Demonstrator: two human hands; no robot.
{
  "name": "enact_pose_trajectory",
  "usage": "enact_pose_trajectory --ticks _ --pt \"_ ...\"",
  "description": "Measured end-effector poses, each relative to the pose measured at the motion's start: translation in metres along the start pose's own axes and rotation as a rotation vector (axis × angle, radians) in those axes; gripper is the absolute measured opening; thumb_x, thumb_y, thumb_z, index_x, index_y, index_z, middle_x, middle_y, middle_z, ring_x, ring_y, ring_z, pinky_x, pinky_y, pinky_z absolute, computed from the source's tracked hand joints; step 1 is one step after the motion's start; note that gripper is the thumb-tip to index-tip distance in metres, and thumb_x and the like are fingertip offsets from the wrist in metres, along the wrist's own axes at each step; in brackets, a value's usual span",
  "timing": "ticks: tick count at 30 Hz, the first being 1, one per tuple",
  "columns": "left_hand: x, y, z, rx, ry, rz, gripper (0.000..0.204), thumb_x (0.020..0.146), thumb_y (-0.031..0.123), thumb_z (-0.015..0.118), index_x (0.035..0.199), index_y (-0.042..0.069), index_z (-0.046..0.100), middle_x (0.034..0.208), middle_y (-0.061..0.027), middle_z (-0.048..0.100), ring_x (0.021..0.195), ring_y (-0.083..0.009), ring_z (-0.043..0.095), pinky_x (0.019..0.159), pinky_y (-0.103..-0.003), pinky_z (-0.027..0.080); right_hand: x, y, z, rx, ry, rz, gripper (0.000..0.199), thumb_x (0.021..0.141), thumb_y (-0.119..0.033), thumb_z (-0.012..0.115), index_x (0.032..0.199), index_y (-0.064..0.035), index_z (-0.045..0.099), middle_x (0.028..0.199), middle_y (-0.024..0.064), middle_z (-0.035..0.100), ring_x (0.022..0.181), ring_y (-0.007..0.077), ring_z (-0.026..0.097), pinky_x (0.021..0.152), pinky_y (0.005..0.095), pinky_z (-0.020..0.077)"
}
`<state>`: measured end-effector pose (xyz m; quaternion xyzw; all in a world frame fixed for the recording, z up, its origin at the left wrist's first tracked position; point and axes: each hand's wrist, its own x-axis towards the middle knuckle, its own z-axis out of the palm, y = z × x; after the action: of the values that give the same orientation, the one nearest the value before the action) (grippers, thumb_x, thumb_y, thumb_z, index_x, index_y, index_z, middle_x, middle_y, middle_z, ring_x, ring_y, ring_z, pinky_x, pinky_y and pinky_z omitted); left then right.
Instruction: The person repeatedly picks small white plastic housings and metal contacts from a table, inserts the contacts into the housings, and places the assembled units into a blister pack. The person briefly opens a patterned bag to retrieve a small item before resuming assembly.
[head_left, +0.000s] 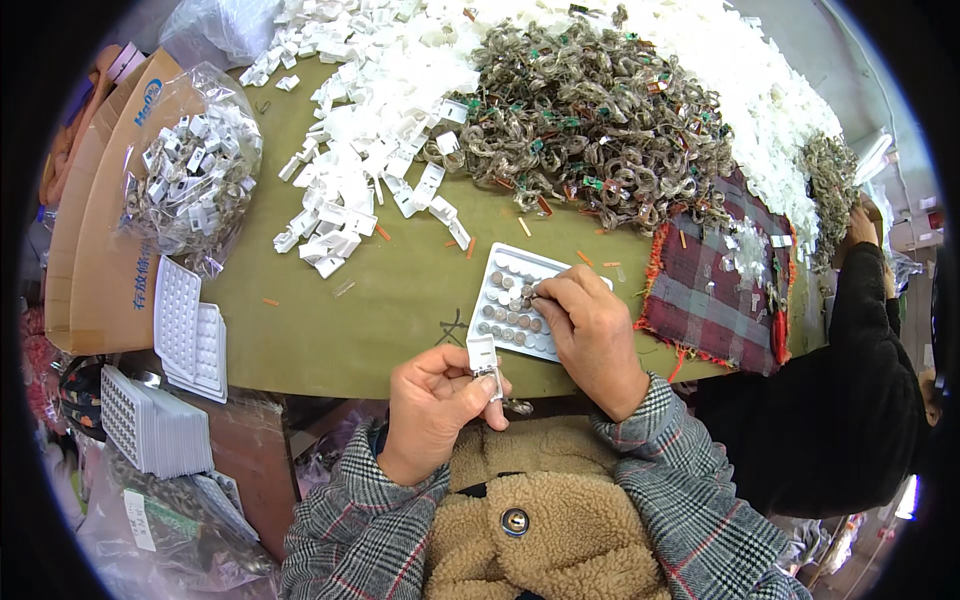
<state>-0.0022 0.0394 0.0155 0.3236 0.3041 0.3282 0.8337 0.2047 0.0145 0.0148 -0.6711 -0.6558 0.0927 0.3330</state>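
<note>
The left hand (440, 405) pinches an open white case (483, 355) at seven o'clock of the white tray (556, 270), while the right hand (595, 335), narrowed from four o'clock, its grip unclear, could dislodge closely packed silvery discs (514, 306) by dragging its fingertips.

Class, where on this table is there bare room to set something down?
Mostly the green tabletop between the white trays and left hand, bar stray slivers. A smaller patch separates the white cases from the disc tray. The far side is crowded with white cases and tangled wires.
</note>
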Motion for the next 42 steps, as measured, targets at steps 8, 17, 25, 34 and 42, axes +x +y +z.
enact_pose_trajectory --ticks 8,17,25,34,42 --pt "-0.004 -0.005 0.005 -0.112 -0.003 -0.063 0.024 0.101 0.008 0.056 0.120 -0.007 0.059 0.100 -0.0139 0.070 0.085 -0.0176 0.071 0.078 -0.033 0.064 -0.022 -0.039 -0.023 0.371 -0.098 -0.058 0.018 0.084 0.005 0.067 0.100 0.0011 0.061 0.088 0.0156 0.061 0.077 0.0327 0.064 0.067 0.0373 0.0516" --pt "-0.024 -0.022 0.007 -0.148 -0.021 -0.096 0.020 0.101 0.009 0.058 0.116 -0.004 0.063 0.097 -0.0097 0.070 0.082 -0.0156 0.070 0.073 -0.031 0.063 -0.039 -0.053 -0.027 0.283 -0.208 -0.177 0.017 0.082 0.004 0.065 0.099 0.0017 0.060 0.090 0.0158 0.059 0.076 0.0338 0.064 0.065 0.0397 0.0524" --pt "-0.034 -0.022 0.010 -0.247 0.018 -0.017 0.019 0.098 0.007 0.062 0.112 -0.005 0.065 0.095 -0.0104 0.070 0.077 -0.0155 0.070 0.072 -0.030 0.063 -0.050 -0.053 -0.017 0.405 -0.090 -0.366 0.027 0.084 -0.002 0.069 0.110 0.0044 0.064 0.098 0.0170 0.060 0.083 0.0336 0.064 0.071 0.0394 0.0547" --pt "-0.039 -0.004 0.006 -0.063 -0.092 -0.036 0.018 0.094 0.005 0.063 0.109 -0.005 0.064 0.095 -0.0145 0.070 0.071 -0.0156 0.068 0.065 -0.030 0.062 -0.045 -0.054 -0.032 0.809 -0.142 0.189 0.022 0.100 -0.015 0.059 0.103 0.0042 0.070 0.092 0.0067 0.066 0.085 0.0130 0.062 0.074 0.0283 0.0501" --pt "-0.030 -0.015 0.002 -0.234 -0.162 -0.271 0.021 0.096 0.012 0.067 0.110 -0.004 0.064 0.088 -0.0074 0.069 0.062 -0.0071 0.061 0.056 -0.022 0.056 -0.041 -0.056 -0.026 0.555 -0.204 0.170 0.015 0.082 -0.006 0.077 0.092 0.0019 0.069 0.094 0.0092 0.067 0.084 0.0191 0.065 0.075 0.0316 0.0528"
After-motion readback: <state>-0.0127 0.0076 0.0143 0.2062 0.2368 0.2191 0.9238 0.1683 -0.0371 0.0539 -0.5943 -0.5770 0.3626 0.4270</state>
